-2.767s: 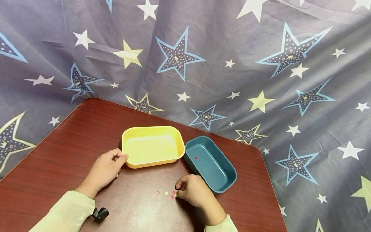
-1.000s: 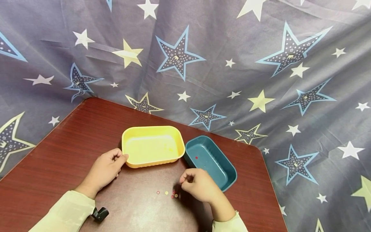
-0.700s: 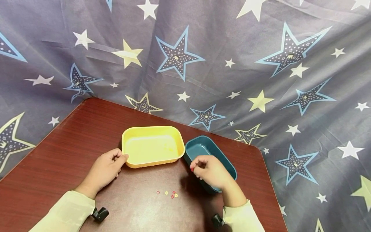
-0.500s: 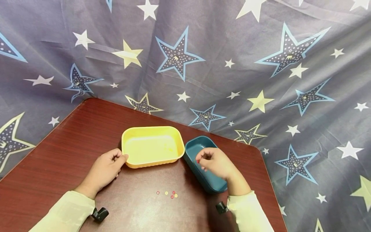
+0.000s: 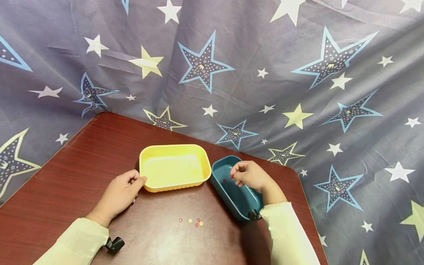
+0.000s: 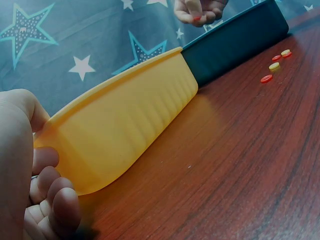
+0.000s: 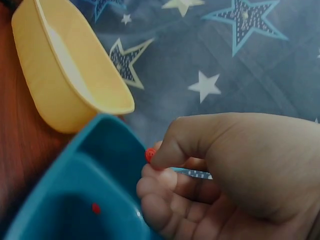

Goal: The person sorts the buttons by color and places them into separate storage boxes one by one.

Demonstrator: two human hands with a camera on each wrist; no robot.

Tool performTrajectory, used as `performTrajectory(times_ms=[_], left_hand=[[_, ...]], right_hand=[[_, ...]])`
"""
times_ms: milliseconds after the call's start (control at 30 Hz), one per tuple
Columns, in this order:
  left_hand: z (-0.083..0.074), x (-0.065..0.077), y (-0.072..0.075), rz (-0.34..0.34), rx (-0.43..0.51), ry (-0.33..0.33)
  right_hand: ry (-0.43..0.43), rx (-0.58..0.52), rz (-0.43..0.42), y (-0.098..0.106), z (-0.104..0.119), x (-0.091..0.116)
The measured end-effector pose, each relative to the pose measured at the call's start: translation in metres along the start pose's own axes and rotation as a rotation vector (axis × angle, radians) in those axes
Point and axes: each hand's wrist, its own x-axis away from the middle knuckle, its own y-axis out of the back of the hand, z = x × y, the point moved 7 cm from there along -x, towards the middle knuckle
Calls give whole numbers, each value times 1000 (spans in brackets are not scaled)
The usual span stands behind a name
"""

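Observation:
My right hand pinches a small red button between thumb and fingertips, above the dark teal bin. Inside that bin lies another red button. At the near left corner of the yellow bin, my left hand grips the rim with thumb and finger. A few yellow buttons show faintly on the yellow bin's floor. Several loose buttons, red and yellow, lie on the table in front of the bins, among them a yellow button and a red button.
The two bins stand corner to corner on a reddish-brown wooden table. Behind the table hangs a grey curtain with a star print. Each wrist wears a small black camera mount.
My right hand has picked up a red button from the group on the table and carried it up and right, over the teal bin. The left hand has stayed at the yellow bin's rim.

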Motion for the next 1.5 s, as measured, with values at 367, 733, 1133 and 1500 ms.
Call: performTrajectory(times_ms=[367,733,1133,1500], left_hand=[[-1,0,-1,2,-10,-11],[-1,-1,0,2,-8,-15],[-1,-1,0,4,2,-8],[0,-1,0,8,-1,-4]], right_hand=[[-112,1,63,1,-26,-23],[-185,47,85,-7,-41,-33],[-157,44,69,-4,-36,-29],[-61,97,60,4,7,-8]])
